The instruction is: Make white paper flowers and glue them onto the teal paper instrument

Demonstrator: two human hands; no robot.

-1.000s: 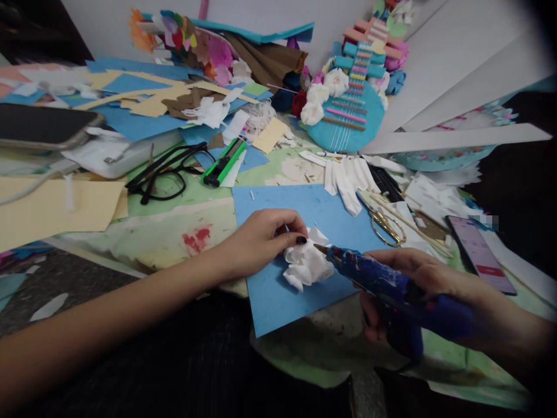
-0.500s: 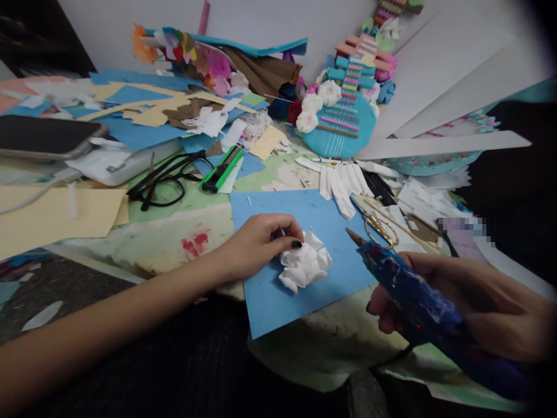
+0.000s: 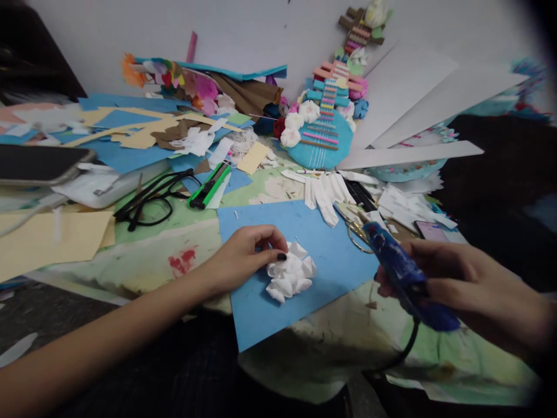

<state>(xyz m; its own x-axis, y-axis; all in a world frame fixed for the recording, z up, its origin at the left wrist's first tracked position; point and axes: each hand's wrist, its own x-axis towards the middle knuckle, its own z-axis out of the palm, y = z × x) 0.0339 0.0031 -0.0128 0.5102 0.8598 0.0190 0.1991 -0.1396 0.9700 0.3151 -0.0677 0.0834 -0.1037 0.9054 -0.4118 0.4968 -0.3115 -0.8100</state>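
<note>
A crumpled white paper flower [image 3: 292, 275] lies on a blue sheet of paper [image 3: 265, 325] in front of me. My left hand [image 3: 248, 255] reaches in from the left, thumb and fingertips closed on the flower's upper left edge. On the right, my right hand [image 3: 452, 278] grips a blue hot glue gun [image 3: 402, 270], its surface smeared with dried glue. The nozzle points up and left, above the sheet's right edge, apart from the flower. A dark cord hangs from the gun. Gold-handled scissors [image 3: 359, 235] lie just beyond the nozzle.
Black glasses [image 3: 150, 212] and a green cutter knife [image 3: 209, 186] lie left of the sheet. White paper strips [image 3: 324, 197] sit behind it. A turquoise paper guitar [image 3: 322, 142] with flowers leans at the back. Coloured scraps [image 3: 143, 136] and a phone [image 3: 41, 164] fill the left.
My right hand has turned the glue gun more upright and back, nozzle higher. The left hand keeps its pinch on the flower. The whole view has shifted, moving things slightly left.
</note>
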